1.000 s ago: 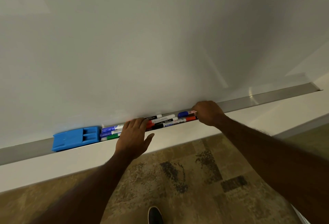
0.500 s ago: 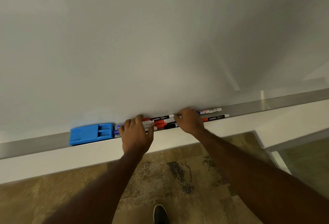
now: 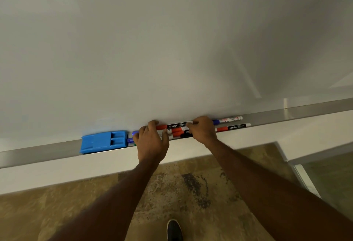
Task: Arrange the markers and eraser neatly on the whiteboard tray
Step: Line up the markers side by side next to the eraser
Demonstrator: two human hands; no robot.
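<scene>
A blue eraser [image 3: 104, 141] lies in the grey metal tray [image 3: 38, 152] under the whiteboard [image 3: 172, 39]. Right of it is a bundle of markers [image 3: 176, 130] with red, blue and black parts. My left hand [image 3: 151, 140] rests on the bundle's left end, fingers curled over it. My right hand [image 3: 203, 129] pinches a red-capped marker [image 3: 172, 126] at the back of the bundle. Two more markers, a blue-capped one [image 3: 228, 119] and a red-capped one [image 3: 234, 127], stick out to the right of my right hand. The markers under both hands are hidden.
Below the tray runs a white ledge [image 3: 57, 172], then a mottled brown floor [image 3: 181, 193] with my dark shoe [image 3: 174, 229] at the bottom. The tray continues bare to the right [image 3: 305, 109] and to the left of the eraser.
My hands have come closer together on the bundle. The right hand slid left along the markers, leaving two of them exposed to its right. The view shifted right.
</scene>
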